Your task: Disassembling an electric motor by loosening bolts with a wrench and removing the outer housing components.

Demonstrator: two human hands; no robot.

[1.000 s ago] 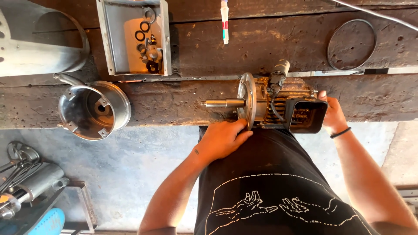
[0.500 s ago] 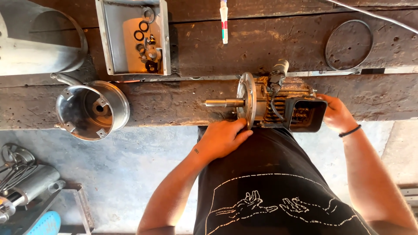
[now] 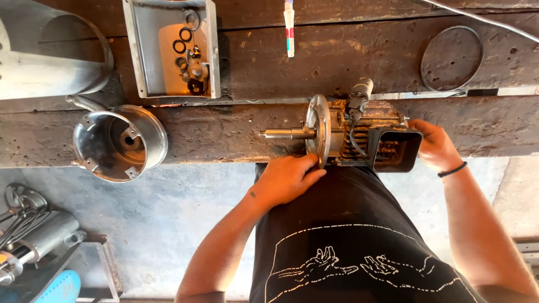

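A rusty electric motor (image 3: 359, 132) lies on its side on a dark wooden bench (image 3: 224, 132), its bare shaft (image 3: 283, 133) pointing left and a round metal flange (image 3: 318, 130) behind it. My left hand (image 3: 286, 179) grips the flange's near edge. My right hand (image 3: 435, 147) holds the motor's right end, just behind a black open terminal box (image 3: 393, 148). A black cable gland (image 3: 359, 95) sticks up from the motor's top.
A shiny round metal housing (image 3: 119, 143) sits at the bench's left edge. A grey metal tray (image 3: 171, 47) holds black rings and small parts. A black ring seal (image 3: 452, 59), a large metal cylinder (image 3: 45, 53), floor tools (image 3: 28, 241).
My right hand has slid slightly down along the motor's right end. The view has shifted a little; the motor and my left hand stay put.
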